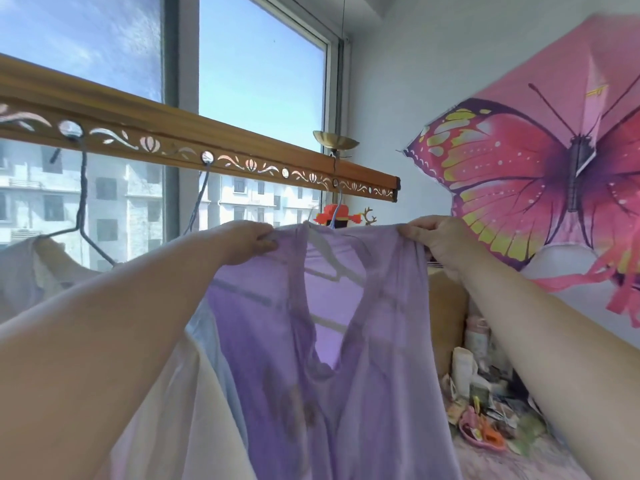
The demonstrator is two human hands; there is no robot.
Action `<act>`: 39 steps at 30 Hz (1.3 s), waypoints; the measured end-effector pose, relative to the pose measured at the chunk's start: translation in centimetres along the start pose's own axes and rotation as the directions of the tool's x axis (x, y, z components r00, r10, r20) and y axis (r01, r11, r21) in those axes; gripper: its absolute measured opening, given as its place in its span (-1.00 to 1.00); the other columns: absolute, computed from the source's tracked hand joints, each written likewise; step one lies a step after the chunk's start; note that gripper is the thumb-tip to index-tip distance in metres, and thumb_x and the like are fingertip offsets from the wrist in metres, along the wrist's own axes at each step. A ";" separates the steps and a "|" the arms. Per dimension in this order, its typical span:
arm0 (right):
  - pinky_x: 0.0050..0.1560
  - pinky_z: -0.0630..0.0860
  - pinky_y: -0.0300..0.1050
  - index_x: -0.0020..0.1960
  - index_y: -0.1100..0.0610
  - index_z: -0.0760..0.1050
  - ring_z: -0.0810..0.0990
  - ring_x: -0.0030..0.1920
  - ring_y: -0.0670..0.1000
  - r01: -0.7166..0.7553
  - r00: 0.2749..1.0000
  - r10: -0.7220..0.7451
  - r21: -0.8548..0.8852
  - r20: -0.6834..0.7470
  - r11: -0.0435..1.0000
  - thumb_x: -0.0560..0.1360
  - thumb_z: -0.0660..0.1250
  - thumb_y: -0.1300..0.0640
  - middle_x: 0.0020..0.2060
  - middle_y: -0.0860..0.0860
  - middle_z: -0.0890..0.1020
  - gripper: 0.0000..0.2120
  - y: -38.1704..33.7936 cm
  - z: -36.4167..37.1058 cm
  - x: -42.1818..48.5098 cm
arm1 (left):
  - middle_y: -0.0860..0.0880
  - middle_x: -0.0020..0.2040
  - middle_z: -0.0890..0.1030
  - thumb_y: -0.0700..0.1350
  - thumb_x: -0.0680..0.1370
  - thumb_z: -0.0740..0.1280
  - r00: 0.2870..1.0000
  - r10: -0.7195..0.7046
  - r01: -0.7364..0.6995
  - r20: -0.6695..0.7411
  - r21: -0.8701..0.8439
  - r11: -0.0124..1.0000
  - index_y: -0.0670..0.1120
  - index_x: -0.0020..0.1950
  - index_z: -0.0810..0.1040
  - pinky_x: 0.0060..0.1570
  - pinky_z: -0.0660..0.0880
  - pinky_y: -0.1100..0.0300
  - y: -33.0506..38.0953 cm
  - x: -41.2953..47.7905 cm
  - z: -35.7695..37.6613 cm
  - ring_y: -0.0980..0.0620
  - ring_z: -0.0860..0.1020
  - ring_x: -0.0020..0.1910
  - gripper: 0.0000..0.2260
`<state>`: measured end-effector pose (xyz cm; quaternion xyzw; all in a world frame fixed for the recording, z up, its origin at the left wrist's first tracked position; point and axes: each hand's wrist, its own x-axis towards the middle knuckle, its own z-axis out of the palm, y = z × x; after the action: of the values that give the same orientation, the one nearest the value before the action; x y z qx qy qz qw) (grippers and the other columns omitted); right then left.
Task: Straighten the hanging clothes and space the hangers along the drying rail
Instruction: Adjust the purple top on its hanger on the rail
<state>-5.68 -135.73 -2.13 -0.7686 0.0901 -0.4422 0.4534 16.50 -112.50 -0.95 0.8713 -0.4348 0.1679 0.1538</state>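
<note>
A wooden drying rail (221,147) with round holes runs from upper left toward the middle right. A sheer purple garment (367,358) hangs from a hanger whose hook (337,199) sits in a hole near the rail's right end. My left hand (249,242) grips its left shoulder and my right hand (440,242) grips its right shoulder. Two dark wire hangers (82,202) hook into holes further left. A pale garment (41,271) hangs on the leftmost one. A white and light-blue garment (201,375) hangs just left of the purple one, partly behind my left arm.
A pink butterfly umbrella (540,161) stands open against the right wall. A cardboard box (446,313) and clutter of bottles and small items (481,393) lie at lower right. Large windows (259,74) are behind the rail. A brass fitting (335,142) holds the rail's cable.
</note>
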 end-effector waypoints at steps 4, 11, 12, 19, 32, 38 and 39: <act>-0.31 0.44 -0.25 0.02 0.21 0.64 0.55 -0.28 -0.02 -0.070 0.988 0.041 -0.189 -0.152 0.979 0.44 0.46 0.07 -0.33 -0.06 0.63 -0.75 0.4 1.0 1.5 | -0.02 -0.25 0.45 0.02 0.60 0.23 0.997 0.082 -0.079 0.012 -0.169 0.982 -0.01 -0.22 0.38 -0.18 0.36 0.15 -0.8 -0.9 -0.1 -0.01 0.43 -0.17 -0.78; 0.03 0.56 -0.03 0.09 0.08 0.62 0.59 0.06 0.09 -0.270 0.884 0.332 -0.221 0.328 0.937 0.32 0.38 -0.32 0.04 0.04 0.65 -0.45 -0.5 3.8 0.0 | -0.05 -0.28 0.41 0.01 0.62 0.19 0.994 -0.044 0.022 -0.101 -0.212 0.977 -0.12 -0.15 0.37 -0.31 0.25 0.12 -1.5 -0.8 -0.4 -0.02 0.39 -0.20 -0.75; -0.05 0.53 -0.09 0.01 0.09 0.65 0.59 -0.01 0.08 -0.257 0.897 0.316 -0.217 0.308 0.942 0.32 0.33 -0.34 -0.04 0.01 0.66 -0.46 -0.9 3.8 -0.1 | -0.07 -0.21 0.44 0.01 0.63 0.18 0.991 -0.065 0.043 -0.120 -0.176 0.983 -0.13 -0.09 0.39 -0.28 0.23 0.13 -1.6 -0.6 -0.4 -0.02 0.39 -0.17 -0.77; -0.05 0.60 -0.11 -0.05 0.27 0.66 0.59 -0.11 0.08 -0.167 0.918 0.204 -0.135 0.339 0.977 0.34 0.49 0.36 -0.14 0.13 0.66 -0.81 -0.9 2.7 0.4 | -0.24 0.34 0.45 0.03 0.64 0.14 0.970 -0.177 0.159 -0.166 -0.113 0.981 -0.23 0.34 0.39 0.18 0.38 0.10 -1.7 0.1 -0.4 -0.18 0.44 0.30 -0.60; 0.00 0.64 -0.17 0.12 0.33 0.55 0.67 0.08 0.07 -0.369 0.864 0.180 0.348 0.470 0.862 0.37 0.02 0.68 0.04 0.19 0.68 -0.48 -0.4 0.4 0.4 | -0.26 0.13 0.54 0.01 0.64 0.15 0.969 -0.145 0.119 -0.198 -0.141 0.983 -0.20 0.11 0.45 0.01 0.39 0.07 -1.5 -0.7 -0.2 -0.20 0.50 0.11 -0.72; 0.12 0.55 -0.08 -0.08 0.29 0.53 0.66 -0.03 0.08 -0.194 0.973 0.111 0.446 0.204 0.874 0.31 -0.10 0.72 -0.09 0.18 0.64 -0.44 -2.6 4.1 0.7 | -0.24 0.03 0.56 0.02 0.62 0.17 0.981 -0.055 0.028 -0.188 -0.147 0.989 -0.16 -0.04 0.41 -0.11 0.32 0.13 1.5 -1.2 0.7 -0.17 0.52 0.05 -0.76; 0.08 0.53 -0.10 -0.12 0.28 0.49 0.62 -0.08 0.08 -0.172 0.983 0.114 0.508 0.144 0.844 0.33 -0.13 0.71 -0.13 0.17 0.59 -0.45 -3.4 5.3 0.8 | -0.23 0.00 0.56 0.02 0.62 0.18 0.982 -0.035 0.005 -0.188 -0.153 0.988 -0.16 -0.04 0.42 -0.13 0.32 0.14 2.3 -1.2 0.9 -0.17 0.52 0.03 -0.75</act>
<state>-2.01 -130.92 -0.01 -0.6321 0.0003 -0.3728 0.6793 14.15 -113.33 -2.00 0.8413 -0.4208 0.2152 0.2623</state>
